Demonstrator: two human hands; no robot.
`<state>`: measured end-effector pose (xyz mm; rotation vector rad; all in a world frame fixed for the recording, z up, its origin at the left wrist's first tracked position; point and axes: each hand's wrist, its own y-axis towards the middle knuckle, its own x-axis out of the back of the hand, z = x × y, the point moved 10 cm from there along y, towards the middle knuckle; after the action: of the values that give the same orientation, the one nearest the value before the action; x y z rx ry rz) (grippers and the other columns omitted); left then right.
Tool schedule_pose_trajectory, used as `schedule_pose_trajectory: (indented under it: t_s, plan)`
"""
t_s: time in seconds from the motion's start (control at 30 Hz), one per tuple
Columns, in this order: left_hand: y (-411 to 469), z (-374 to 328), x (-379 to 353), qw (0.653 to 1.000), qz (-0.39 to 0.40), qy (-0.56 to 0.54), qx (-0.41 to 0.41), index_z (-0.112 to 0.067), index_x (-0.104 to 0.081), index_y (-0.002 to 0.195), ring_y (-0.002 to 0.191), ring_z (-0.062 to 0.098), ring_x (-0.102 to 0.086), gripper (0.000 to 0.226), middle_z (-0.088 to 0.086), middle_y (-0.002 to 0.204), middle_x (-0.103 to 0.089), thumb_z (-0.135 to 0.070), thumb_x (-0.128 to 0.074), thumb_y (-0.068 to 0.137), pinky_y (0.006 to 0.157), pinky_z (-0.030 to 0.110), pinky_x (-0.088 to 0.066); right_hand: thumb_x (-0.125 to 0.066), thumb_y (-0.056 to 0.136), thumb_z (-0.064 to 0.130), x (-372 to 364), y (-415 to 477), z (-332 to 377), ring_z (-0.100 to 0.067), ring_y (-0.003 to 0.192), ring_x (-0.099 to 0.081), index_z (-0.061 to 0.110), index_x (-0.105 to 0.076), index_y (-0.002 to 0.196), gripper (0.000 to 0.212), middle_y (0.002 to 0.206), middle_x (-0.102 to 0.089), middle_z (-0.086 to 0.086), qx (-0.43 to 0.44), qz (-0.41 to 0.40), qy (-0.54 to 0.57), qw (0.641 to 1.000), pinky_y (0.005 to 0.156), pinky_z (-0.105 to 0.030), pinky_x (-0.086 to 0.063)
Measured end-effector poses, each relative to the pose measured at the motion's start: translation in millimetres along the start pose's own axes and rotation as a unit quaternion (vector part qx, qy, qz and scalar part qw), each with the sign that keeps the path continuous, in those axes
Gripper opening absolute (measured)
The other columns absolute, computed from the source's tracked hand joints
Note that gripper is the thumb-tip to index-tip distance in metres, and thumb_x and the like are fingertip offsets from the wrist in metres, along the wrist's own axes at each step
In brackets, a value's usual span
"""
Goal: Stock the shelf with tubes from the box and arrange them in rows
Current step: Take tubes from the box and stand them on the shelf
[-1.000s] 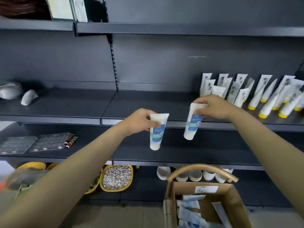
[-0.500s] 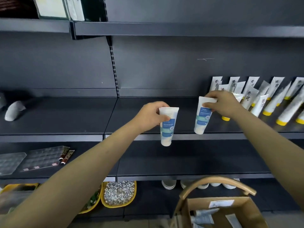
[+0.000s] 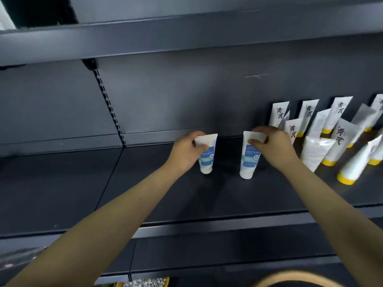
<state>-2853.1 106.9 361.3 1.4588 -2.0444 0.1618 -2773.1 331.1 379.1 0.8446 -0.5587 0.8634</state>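
Note:
Two white tubes with blue labels stand cap-down on the dark shelf. My left hand grips the crimped top of the left tube. My right hand pinches the top of the right tube. Both caps touch or nearly touch the shelf surface. To the right, several white tubes with yellow caps stand or lean in rows against the back panel. The box is almost out of view; only its curved tan handle shows at the bottom edge.
The upper shelf edge overhangs the hands. A slotted upright divides the back panel. The left shelf bay is bare. A yellow bowl of small pale pieces peeks in below the lower shelf.
Both hands moved forward and down onto the shelf, carrying the two tubes from in front of the shelf edge to its surface. The camera came closer, and the box dropped out of view.

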Motion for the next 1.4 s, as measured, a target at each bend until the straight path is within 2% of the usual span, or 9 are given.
schedule_pose_trajectory:
  t_s: [0.1, 0.23, 0.4, 0.47, 0.57, 0.67, 0.8, 1.03, 1.4]
  plan:
    - [25.7, 4.9, -6.0, 0.999, -0.022, 0.017, 0.026, -0.019, -0.061, 0.109, 0.072, 0.005, -0.053, 0.023, -0.005, 0.091, -0.059, -0.015, -0.06, 0.086, 0.057, 0.01, -0.038, -0.066, 0.085, 0.015, -9.4, 18.6, -7.8, -0.028, 0.1, -0.059, 0.01, -0.065, 0.111, 0.027, 0.115, -0.063, -0.01, -0.01, -0.011, 0.022, 1.0, 0.079, -0.02, -0.037]
    - [52.4, 10.3, -11.7, 0.999, -0.02, 0.042, 0.025, -0.017, -0.061, 0.109, 0.078, 0.014, -0.055, 0.024, 0.001, 0.094, -0.062, -0.016, -0.059, 0.085, 0.058, 0.016, -0.04, -0.063, 0.085, 0.013, -24.0, 44.8, -15.0, -0.028, 0.103, -0.056, 0.012, -0.06, 0.116, 0.031, 0.118, -0.06, -0.011, -0.05, 0.002, 0.024, 0.998, 0.078, -0.02, -0.033]
    - [76.7, 13.8, -11.6, 0.999, -0.034, 0.036, -0.004, -0.011, -0.061, 0.103, 0.075, 0.015, -0.054, 0.02, 0.002, 0.086, -0.061, -0.008, -0.056, 0.084, 0.057, 0.014, -0.038, -0.063, 0.08, 0.01, -43.7, 44.9, -39.2, -0.03, 0.09, -0.054, 0.018, -0.04, 0.124, 0.051, 0.11, -0.058, -0.014, -0.138, 0.027, 0.043, 0.989, 0.07, -0.028, -0.038]
    - [85.0, 15.4, -13.0, 0.999, -0.039, 0.03, -0.015, -0.01, -0.061, 0.1, 0.076, 0.017, -0.056, 0.017, 0.004, 0.085, -0.061, -0.008, -0.055, 0.084, 0.058, 0.017, -0.039, -0.062, 0.082, 0.011, -46.7, 38.6, -41.6, -0.03, 0.084, -0.055, 0.018, -0.034, 0.128, 0.054, 0.104, -0.061, -0.014, -0.15, 0.013, 0.039, 0.988, 0.066, -0.029, -0.038]
    - [91.9, 19.5, -17.1, 0.998, -0.054, 0.021, -0.02, -0.009, -0.057, 0.105, 0.082, 0.018, -0.059, 0.019, 0.002, 0.089, -0.06, -0.009, -0.054, 0.086, 0.059, 0.019, -0.041, -0.065, 0.082, 0.012, -45.1, 32.8, -38.0, -0.035, 0.092, -0.06, 0.017, -0.026, 0.136, 0.066, 0.105, -0.063, -0.015, -0.14, -0.041, 0.048, 0.988, 0.067, -0.028, -0.037]
    - [91.6, 32.8, -24.0, 0.997, -0.073, -0.011, 0.0, -0.005, -0.052, 0.112, 0.092, 0.017, -0.059, 0.028, 0.003, 0.102, -0.062, -0.008, -0.06, 0.085, 0.068, 0.021, -0.041, -0.067, 0.083, 0.013, -53.0, 26.0, -41.8, -0.037, 0.097, -0.061, 0.009, -0.034, 0.129, 0.058, 0.11, -0.063, -0.016, -0.143, -0.071, 0.086, 0.983, 0.067, -0.029, -0.039]
    - [89.4, 58.3, -41.6, 0.997, -0.043, -0.046, 0.039, -0.006, -0.053, 0.112, 0.105, 0.021, -0.06, 0.032, 0.008, 0.116, -0.062, -0.007, -0.065, 0.083, 0.078, 0.026, -0.045, -0.064, 0.085, 0.017, -80.9, 14.9, -52.0, -0.036, 0.099, -0.061, 0.007, -0.045, 0.117, 0.039, 0.11, -0.063, -0.016, -0.148, -0.044, 0.086, 0.984, 0.071, -0.031, -0.044]
    - [101.2, 61.6, -50.5, 0.999, -0.01, -0.035, 0.036, -0.007, -0.05, 0.121, 0.109, 0.022, -0.059, 0.04, 0.008, 0.124, -0.06, -0.012, -0.066, 0.085, 0.077, 0.022, -0.041, -0.066, 0.084, 0.014, -93.5, 41.8, -70.3, -0.03, 0.113, -0.056, 0.011, -0.045, 0.123, 0.045, 0.125, -0.057, -0.013, -0.148, -0.013, 0.107, 0.983, 0.087, -0.032, -0.045]
    - [112.7, 68.8, -63.3, 0.996, -0.039, -0.046, 0.059, -0.007, -0.045, 0.119, 0.114, 0.022, -0.056, 0.039, 0.008, 0.128, -0.056, -0.012, -0.066, 0.086, 0.072, 0.016, -0.041, -0.068, 0.083, 0.013, -92.4, 84.8, -90.7, -0.035, 0.113, -0.057, 0.005, -0.048, 0.119, 0.042, 0.122, -0.061, -0.016, -0.179, -0.029, 0.097, 0.979, 0.088, -0.036, -0.046]
